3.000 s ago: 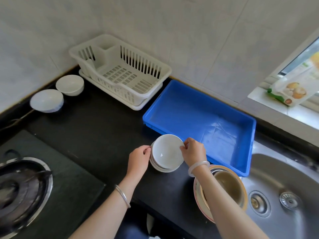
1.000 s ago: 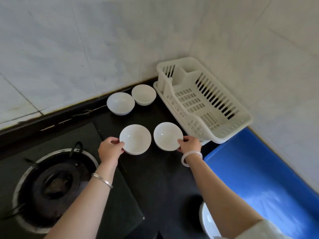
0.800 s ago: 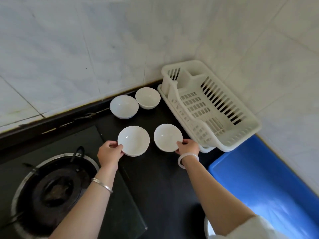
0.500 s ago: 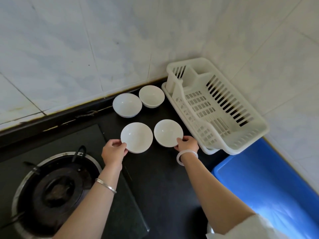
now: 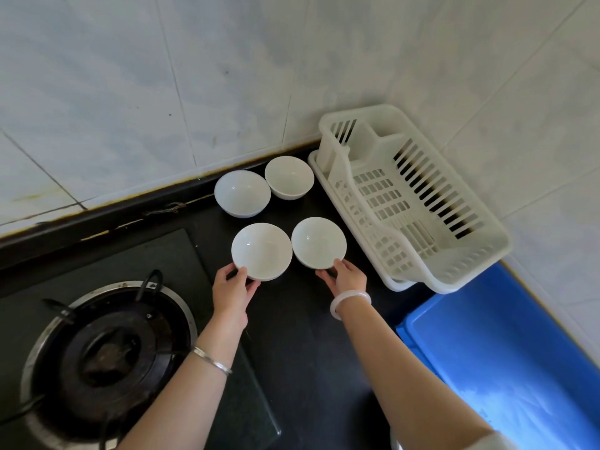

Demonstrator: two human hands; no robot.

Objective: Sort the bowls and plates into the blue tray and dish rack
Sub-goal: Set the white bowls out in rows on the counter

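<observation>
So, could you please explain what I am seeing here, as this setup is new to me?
There is no machine: a person wears a head camera, so the view looks down at their hands. The left hand pinches the rim of the near left bowl; the right hand pinches the near right bowl. Two more bowls sit behind, by the wall. All appear to rest on a black counter, between a gas burner and a dish rack, with a blue tray further right.

Stacked bowls separated, carried over to beside dish rack
</observation>
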